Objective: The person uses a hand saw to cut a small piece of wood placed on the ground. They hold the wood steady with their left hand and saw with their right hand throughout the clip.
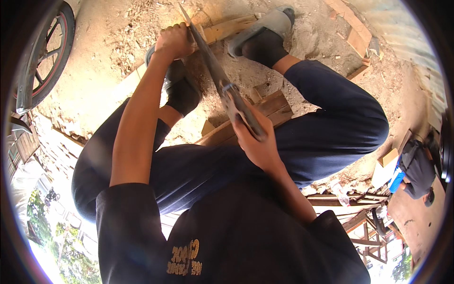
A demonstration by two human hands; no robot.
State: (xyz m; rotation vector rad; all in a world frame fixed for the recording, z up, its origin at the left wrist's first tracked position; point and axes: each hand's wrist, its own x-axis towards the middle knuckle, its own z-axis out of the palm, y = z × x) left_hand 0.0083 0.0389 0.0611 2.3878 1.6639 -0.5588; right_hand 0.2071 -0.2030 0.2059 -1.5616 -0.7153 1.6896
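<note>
My right hand (257,139) is wrapped round the worn handle of a handsaw (211,64). Its long, narrowing blade is seen nearly edge-on and points away from me, up and to the left; its teeth cannot be made out. Beside the blade, my left hand (175,41) is closed over a pale wooden plank (229,29), fingers curled down. The plank lies slantwise across the ground by my feet, near the grey slipper (276,26) on my right foot. Part of it is hidden by my left hand and foot.
Below the saw handle lies a wooden board (276,106), partly behind my leg. A spoked wheel (59,45) stands far left. Bricks (357,42) edge the corrugated sheet (395,23) at the upper right. Another person (416,168) is at the far right. Wood chips litter the sandy ground.
</note>
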